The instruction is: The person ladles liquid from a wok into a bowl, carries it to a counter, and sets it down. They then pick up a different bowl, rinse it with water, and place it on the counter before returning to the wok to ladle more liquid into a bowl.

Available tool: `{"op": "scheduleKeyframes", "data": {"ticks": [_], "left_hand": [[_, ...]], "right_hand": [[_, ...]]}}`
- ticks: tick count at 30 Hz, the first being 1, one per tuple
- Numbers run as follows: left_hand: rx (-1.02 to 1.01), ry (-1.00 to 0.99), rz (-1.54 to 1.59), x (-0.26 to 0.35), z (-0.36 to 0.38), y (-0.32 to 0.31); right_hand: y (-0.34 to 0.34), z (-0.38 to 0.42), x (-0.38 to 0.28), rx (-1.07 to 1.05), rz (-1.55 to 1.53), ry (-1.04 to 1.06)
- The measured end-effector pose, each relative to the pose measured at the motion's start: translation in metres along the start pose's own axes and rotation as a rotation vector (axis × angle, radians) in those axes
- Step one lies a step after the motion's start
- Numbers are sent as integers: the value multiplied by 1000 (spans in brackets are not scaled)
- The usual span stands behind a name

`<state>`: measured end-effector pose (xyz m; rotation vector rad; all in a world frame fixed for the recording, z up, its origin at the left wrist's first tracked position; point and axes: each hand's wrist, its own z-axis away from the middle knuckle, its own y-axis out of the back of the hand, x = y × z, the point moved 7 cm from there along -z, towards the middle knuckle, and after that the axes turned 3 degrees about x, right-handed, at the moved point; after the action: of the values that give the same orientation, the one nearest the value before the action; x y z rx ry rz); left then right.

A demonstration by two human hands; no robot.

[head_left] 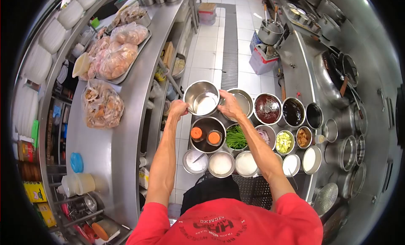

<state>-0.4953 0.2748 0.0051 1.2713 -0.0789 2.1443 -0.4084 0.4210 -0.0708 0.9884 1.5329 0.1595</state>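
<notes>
- Hands: left hand [178, 108] and right hand [230, 105] flank a steel bowl [201, 98], one on each side of its rim; both arms reach forward from a red shirt [228, 224] at the bottom of the view.
- Left grip: fingers closed on the bowl's left rim.
- Right grip: fingers curled over the bowl's right rim, closed on it.
- Steel bowl: held upright at the far left end of a cluster of containers, its inside pale and shiny; whether it rests on something or is lifted cannot be told.
- Just right of the bowl: a second steel bowl [242, 102], partly behind the right hand, then a bowl of dark red sauce [267, 108] and a bowl of near-black sauce [293, 112].
- Just below the bowl: a dark pan [207, 135] with two orange-lidded jars [196, 133] in it, beside a tub of chopped greens [236, 136].
- Nearest row: round containers of white powder [221, 164], side by side.
- Left side: long steel desk [105, 152] carrying clear bags of food [103, 103] and a tray [130, 68] with more bags.
- Right side: cooking station with a wok [333, 74] and ladles.
- Floor [211, 55]: white tiles with a drain grate [230, 42] running down the aisle.
</notes>
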Motion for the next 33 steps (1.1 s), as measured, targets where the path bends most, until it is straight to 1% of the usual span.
{"op": "scheduleKeyframes", "data": {"ticks": [1, 3, 4, 5, 7, 8, 9, 11, 12, 13, 15, 16, 17, 18, 19, 20, 21, 22, 23, 24, 25, 26, 27, 29, 30, 31, 32, 33], "left_hand": [[-65, 18, -9, -2, -7, -4], [-55, 44, 44, -17, -28, -4], [-102, 77, 64, -28, -38, -7], [-149, 113, 83, -43, -48, -8], [-159, 141, 116, -59, -61, -1], [-165, 115, 264, -58, -64, 6], [-169, 85, 412, -57, -66, 12], [-119, -13, 585, -59, -64, 38], [-71, -57, 567, -61, -59, 56], [-21, -99, 548, -74, -58, 76], [235, -178, 533, -77, -19, 112], [258, -173, 542, -86, -2, 125], [319, -190, 520, -97, 17, 142], [397, -210, 506, -109, 35, 159], [453, -208, 437, -131, 51, 172], [566, -196, 364, -142, 79, 188], [644, -113, 238, -176, 98, 206], [1105, 33, 367, -206, 134, 213], [796, 85, 282, -223, 155, 216], [809, 152, 346, -238, 184, 218], [871, 75, 500, -250, 215, 216], [921, 127, 579, -269, 248, 215], [991, 149, 678, -286, 281, 214], [1072, 179, 892, -327, 327, 199], [1104, 185, 1009, -351, 352, 191], [1160, 226, 1038, -372, 378, 186], [1218, 273, 1065, -393, 403, 180], [1289, 267, 1109, -411, 427, 176]], "right_hand": [[2, -1, 0, -23, -9, -7], [3, -5, 1, -147, -117, -40], [0, -7, 11, -115, -116, -15], [0, -8, 13, -127, -118, -24], [-1, -11, 17, -143, -88, 2], [0, -15, 18, -81, -110, 12], [-2, -20, 21, -88, -113, 9], [-10, -28, 40, -204, 62, -242], [-10, -35, 34, -179, 182, -180], [-14, -44, 29, -190, 179, -177], [-32, -54, 35, -300, 507, -207], [-33, -58, 27, -225, 409, -138], [-36, -60, 25, -236, 318, -169], [-38, -65, 15, -213, 315, -86], [-37, -70, 6, -103, 238, 61], [-34, -72, -10, -95, 234, 134], [-37, -82, -29, -99, 283, 73], [-26, -67, -81, 211, 369, 846], [-21, -82, -69, -132, -82, 27], [-22, -87, -76, -149, -259, 2], [-10, -88, -104, -103, 63, 89], [-16, -87, -133, -67, -176, 278], [-23, -83, -155, -134, -102, 209], [-50, -73, -197, -214, 55, 380], [-64, -58, -225, -227, 87, 490], [-83, -41, -254, -239, 119, 599], [-109, -27, -267, -376, 23, 543], [-140, -9, -279, -514, -71, 486]]}}
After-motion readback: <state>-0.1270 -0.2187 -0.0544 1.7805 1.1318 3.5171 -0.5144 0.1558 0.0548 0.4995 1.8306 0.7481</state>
